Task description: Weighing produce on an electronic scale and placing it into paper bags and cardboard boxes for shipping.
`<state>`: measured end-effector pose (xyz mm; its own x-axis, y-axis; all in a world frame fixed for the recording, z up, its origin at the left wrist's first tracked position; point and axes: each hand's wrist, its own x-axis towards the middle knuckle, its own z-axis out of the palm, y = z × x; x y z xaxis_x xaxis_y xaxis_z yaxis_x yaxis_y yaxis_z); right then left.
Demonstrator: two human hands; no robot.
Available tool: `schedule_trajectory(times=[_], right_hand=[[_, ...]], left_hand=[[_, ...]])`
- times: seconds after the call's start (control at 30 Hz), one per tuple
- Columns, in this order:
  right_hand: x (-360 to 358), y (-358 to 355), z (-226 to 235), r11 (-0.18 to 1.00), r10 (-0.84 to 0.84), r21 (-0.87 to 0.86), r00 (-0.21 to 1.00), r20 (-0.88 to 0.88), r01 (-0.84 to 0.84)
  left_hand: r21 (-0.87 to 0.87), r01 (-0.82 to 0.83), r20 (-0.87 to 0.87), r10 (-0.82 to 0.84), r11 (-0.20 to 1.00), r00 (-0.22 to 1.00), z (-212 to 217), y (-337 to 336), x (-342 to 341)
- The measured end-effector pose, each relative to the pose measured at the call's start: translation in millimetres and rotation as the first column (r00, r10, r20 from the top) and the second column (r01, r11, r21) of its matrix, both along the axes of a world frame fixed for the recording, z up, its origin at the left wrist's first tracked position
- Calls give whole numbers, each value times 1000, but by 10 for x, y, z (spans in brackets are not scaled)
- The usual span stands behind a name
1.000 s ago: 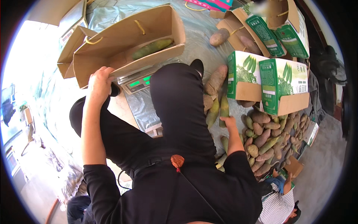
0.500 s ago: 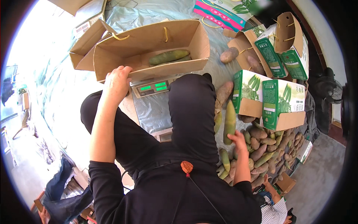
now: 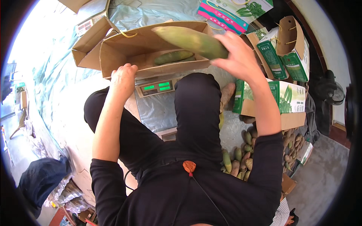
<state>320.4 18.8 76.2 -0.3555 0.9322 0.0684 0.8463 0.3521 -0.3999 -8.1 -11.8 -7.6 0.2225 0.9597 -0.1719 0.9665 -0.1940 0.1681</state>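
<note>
Green radishes [image 3: 190,40]: 1 held, 2 in box [image 3: 122,51].

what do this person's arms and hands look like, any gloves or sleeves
No gloves: the left hand and right hand are both bare, with no watch or bracelet visible on either wrist. The left sleeve and right sleeve are plain black and end around the elbows, leaving the left forearm and right forearm uncovered.
</note>
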Motion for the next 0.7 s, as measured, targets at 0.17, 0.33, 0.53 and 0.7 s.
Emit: schedule_trajectory(times=[0.17, 0.33, 0.53, 0.7], right_hand=[[-682, 482, -414, 968, 158, 162, 966, 203, -192], [-764, 502, -786, 960, 90, 278, 981, -169, -40], [209, -145, -886, 974, -217, -89, 748, -627, 209], [831, -1066, -1441, 821, -562, -320, 566, -603, 474]], left_hand=[[50, 39, 1, -40, 998, 999, -49, 37, 21], [59, 48, 45, -50, 997, 998, -22, 56, -15], [-7, 68, 81, -67, 998, 994, 1, 85, 20], [-13, 53, 93, -51, 999, 994, 26, 74, 12]])
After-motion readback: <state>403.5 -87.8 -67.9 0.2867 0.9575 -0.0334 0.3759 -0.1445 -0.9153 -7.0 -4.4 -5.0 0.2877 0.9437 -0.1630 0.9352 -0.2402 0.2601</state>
